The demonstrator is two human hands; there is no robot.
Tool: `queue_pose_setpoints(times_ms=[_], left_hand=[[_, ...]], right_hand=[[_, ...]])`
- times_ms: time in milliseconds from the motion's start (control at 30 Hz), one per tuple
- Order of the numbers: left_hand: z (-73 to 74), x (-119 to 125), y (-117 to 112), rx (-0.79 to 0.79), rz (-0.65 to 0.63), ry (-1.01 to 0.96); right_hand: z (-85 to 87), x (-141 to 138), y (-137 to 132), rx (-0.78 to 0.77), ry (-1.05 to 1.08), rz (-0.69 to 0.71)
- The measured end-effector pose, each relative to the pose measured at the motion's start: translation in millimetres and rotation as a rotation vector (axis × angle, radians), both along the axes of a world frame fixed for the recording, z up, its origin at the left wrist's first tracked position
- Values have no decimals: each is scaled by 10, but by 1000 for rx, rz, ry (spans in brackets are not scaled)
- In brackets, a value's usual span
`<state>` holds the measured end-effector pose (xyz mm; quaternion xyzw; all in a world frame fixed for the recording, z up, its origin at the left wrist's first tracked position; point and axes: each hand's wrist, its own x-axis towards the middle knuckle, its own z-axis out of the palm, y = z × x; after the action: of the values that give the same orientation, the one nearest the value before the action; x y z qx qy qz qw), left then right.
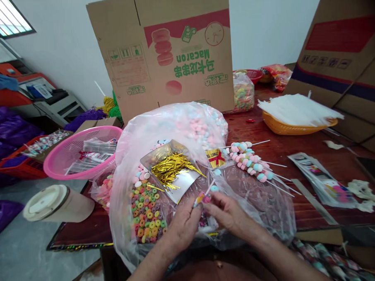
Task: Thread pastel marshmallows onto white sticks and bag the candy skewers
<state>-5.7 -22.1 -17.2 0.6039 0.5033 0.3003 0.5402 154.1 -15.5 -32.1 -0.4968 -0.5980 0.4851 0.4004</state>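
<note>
My left hand (185, 221) and my right hand (228, 213) meet at the front of a clear plastic bag (258, 203), both closed on a small candy skewer (203, 197). Pink and yellow show between my fingertips, and a short white stick points up and to the right. My fingers cover most of the skewer. Just beyond lies an open metal tray (185, 184) with gold twist ties (173, 169). Left of my left hand are colourful ring-shaped candies (149, 212). Several marshmallow skewers (250, 162) lie to the right, sticks pointing right.
Behind stands a tall macaron carton (186, 53). A pink basket (81, 132) with packaging and a lidded cup (58, 203) are at left. An orange basket (286, 126) of white sticks, printed clear bags (322, 180) and a ruler-like strip (314, 201) lie at right.
</note>
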Motion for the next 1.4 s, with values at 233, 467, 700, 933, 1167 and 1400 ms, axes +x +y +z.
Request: queue_pose_setpoints(times_ms=[233, 467, 700, 933, 1167, 1400], left_hand=[[101, -66, 24, -169, -141, -71], [-7, -145, 17, -202, -196, -27], [81, -303, -3, 150, -589, 420], [24, -423, -53, 1078, -446, 763], [-118, -425, -66, 98, 314, 117], [-94, -334, 21, -497, 534, -539]], right_hand=[[50, -184, -47, 153, -33, -158], [186, 43, -34, 1031, -915, 521], [36, -29, -150, 715, -954, 631], [196, -167, -5, -749, 78, 634], [41, -156, 937, -138, -484, -14], [-23, 48, 802, -8, -552, -36]])
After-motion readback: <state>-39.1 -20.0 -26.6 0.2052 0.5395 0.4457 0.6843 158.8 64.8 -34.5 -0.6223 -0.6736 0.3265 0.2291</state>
